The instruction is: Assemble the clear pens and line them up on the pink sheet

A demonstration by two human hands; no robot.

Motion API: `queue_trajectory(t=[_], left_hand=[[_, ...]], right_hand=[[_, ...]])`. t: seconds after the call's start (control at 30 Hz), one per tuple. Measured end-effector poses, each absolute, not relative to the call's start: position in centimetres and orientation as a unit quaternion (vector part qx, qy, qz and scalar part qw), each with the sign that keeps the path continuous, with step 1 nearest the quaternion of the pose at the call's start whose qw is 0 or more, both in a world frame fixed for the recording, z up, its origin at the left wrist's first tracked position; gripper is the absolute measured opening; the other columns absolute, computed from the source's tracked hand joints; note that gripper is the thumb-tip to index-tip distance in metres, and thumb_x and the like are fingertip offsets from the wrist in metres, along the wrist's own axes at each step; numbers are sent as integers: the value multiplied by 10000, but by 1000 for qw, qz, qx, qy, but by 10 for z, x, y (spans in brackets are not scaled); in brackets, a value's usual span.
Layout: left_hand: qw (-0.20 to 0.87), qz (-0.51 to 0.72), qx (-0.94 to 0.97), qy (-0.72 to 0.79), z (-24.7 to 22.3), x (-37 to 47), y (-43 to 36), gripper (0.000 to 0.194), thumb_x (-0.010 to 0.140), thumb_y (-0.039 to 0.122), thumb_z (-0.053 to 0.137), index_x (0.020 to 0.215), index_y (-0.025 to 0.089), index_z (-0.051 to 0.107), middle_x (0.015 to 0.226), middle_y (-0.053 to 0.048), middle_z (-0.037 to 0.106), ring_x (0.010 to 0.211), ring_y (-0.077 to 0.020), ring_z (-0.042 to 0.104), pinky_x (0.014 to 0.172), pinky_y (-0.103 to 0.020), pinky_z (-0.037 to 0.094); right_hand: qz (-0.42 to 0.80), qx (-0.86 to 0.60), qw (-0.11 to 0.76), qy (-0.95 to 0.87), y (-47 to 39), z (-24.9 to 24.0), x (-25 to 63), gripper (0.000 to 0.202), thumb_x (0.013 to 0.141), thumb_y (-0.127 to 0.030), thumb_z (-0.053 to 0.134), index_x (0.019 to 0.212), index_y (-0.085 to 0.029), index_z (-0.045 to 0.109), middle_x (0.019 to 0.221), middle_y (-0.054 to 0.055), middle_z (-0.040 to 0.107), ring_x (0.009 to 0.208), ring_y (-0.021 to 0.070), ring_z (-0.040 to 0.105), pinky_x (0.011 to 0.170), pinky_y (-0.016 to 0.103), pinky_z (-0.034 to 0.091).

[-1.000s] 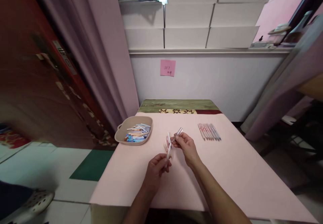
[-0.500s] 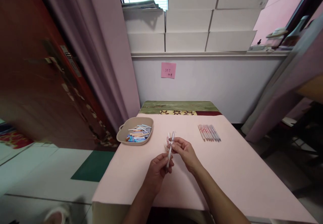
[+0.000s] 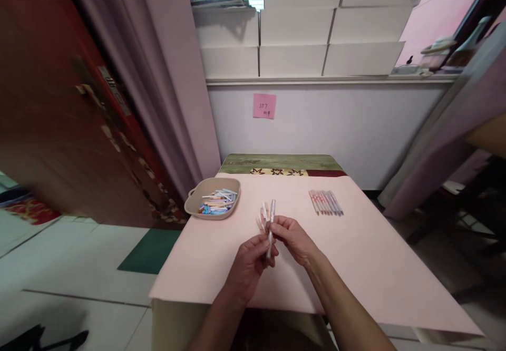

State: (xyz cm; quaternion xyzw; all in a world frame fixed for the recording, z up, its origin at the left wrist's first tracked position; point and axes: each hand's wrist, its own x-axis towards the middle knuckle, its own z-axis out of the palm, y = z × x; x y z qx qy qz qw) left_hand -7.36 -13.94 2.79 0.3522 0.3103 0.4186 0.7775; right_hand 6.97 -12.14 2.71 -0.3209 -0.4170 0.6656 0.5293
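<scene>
Over the middle of the pink-covered table, my left hand (image 3: 253, 259) pinches the lower part of a slim, pale pen (image 3: 272, 211). My right hand (image 3: 290, 236) has its fingers closed on the same pen higher up. The pen points away from me, nearly upright in the view. Just beyond my fingers, several light pen-like pieces (image 3: 261, 219) lie on the table, partly hidden by the hands. To the right, a row of pens (image 3: 326, 202) with pink and pale barrels lies side by side.
At the table's left stands a beige basket (image 3: 193, 202) holding many blue, white and orange pens (image 3: 218, 203). The pink tabletop (image 3: 367, 272) stretches to the right. A pink note (image 3: 264, 106) is stuck to the wall behind, under white boxes (image 3: 294, 58).
The pen has turned more upright in my hands, and my left hand has shifted slightly right. The camera view has tilted a little. Both hands keep hold of the pen.
</scene>
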Motion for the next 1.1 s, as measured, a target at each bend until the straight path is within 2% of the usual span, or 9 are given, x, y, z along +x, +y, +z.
queue_trajectory(t=[0.1, 0.23, 0.4, 0.53, 0.6, 0.7, 0.87, 1.03, 1.1], left_hand=[[757, 428, 381, 314, 30, -71, -142, 172, 759, 289, 689, 797, 122, 699, 698, -43, 621, 564, -88, 481, 570, -236, 382], [751, 431, 386, 317, 31, -68, -145, 175, 754, 303, 693, 786, 131, 699, 699, -42, 618, 578, -99, 484, 578, -245, 380], [748, 428, 399, 312, 34, -62, -150, 163, 751, 291, 695, 792, 133, 697, 697, -44, 622, 582, -104, 487, 583, -244, 376], [742, 431, 408, 311, 38, -57, -155, 176, 749, 301, 696, 797, 132, 696, 700, -48, 625, 581, -108, 489, 583, -248, 382], [740, 434, 409, 310, 40, -55, -156, 184, 735, 306, 709, 786, 129, 694, 696, -49, 625, 577, -108, 491, 581, -249, 386], [741, 434, 410, 308, 41, -51, -160, 187, 726, 304, 717, 777, 126, 689, 690, -50, 626, 570, -104, 491, 577, -244, 383], [742, 435, 411, 302, 44, -45, -165, 168, 747, 290, 703, 779, 127, 683, 692, -44, 626, 576, -102, 495, 583, -239, 379], [745, 427, 412, 306, 46, -35, -167, 192, 728, 305, 719, 769, 123, 678, 689, -52, 634, 562, -104, 500, 576, -241, 387], [747, 428, 410, 302, 48, -30, -167, 191, 729, 303, 720, 774, 122, 680, 689, -52, 633, 563, -102, 500, 573, -240, 391]], right_hand=[[635, -342, 553, -416, -126, 28, 70, 310, 712, -443, 758, 770, -164, 635, 603, -26, 604, 500, 99, 521, 528, 222, 414], [654, -314, 565, -394, -132, 28, 75, 393, 788, -524, 656, 947, -166, 696, 881, 63, 687, 795, 161, 619, 740, 272, 470], [652, -319, 569, -387, -138, 27, 79, 300, 723, -434, 751, 833, -162, 689, 660, 7, 633, 510, 109, 525, 530, 239, 442], [654, -299, 582, -379, -144, 30, 82, 370, 787, -517, 664, 947, -186, 698, 842, 51, 673, 694, 140, 605, 656, 259, 485], [670, -280, 570, -386, -146, 30, 83, 400, 788, -528, 651, 984, -183, 695, 779, 45, 665, 612, 138, 583, 595, 272, 490], [672, -282, 562, -391, -148, 30, 86, 365, 716, -462, 739, 934, -174, 686, 633, -1, 622, 417, 95, 453, 418, 239, 419], [667, -261, 588, -375, -154, 32, 91, 387, 769, -502, 680, 976, -175, 684, 931, 68, 685, 569, 107, 560, 528, 238, 482], [675, -273, 575, -373, -157, 32, 98, 345, 705, -473, 746, 855, -172, 669, 743, 30, 670, 392, 78, 444, 375, 237, 421], [666, -280, 589, -362, -158, 33, 101, 366, 704, -489, 744, 874, -175, 664, 768, 31, 671, 414, 83, 472, 371, 225, 419]])
